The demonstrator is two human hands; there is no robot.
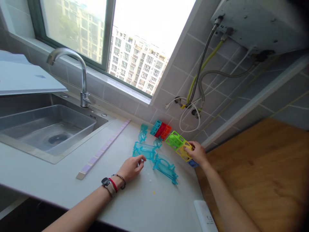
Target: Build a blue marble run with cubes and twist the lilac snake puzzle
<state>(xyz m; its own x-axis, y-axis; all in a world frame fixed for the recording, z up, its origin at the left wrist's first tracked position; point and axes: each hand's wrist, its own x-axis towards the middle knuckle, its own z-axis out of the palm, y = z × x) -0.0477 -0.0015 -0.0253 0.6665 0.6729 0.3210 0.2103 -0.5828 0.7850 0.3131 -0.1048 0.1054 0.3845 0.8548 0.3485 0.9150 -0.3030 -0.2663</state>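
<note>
Several clear teal plastic pieces [154, 157] lie on the white counter [60, 180]. My left hand [132, 168], with a watch and bracelets at the wrist, rests with curled fingers against the near end of one teal piece [144, 150]. My right hand [198, 152] grips a yellow open-frame block [183, 152] in a row of coloured blocks along the tiled wall. That row runs through a green block [175, 140] and a red block [163, 130] to a blue-teal one [155, 127]. A small blue block [193, 163] peeks out under my right wrist.
A steel sink [45, 132] with a curved tap [82, 77] lies at the left. A strip of pale tiles [103, 149] lies between sink and toys. Hoses and cables [195, 96] hang from a wall unit above. A wooden surface [260, 174] lies to the right, and a white object [205, 216] sits at the counter's near edge.
</note>
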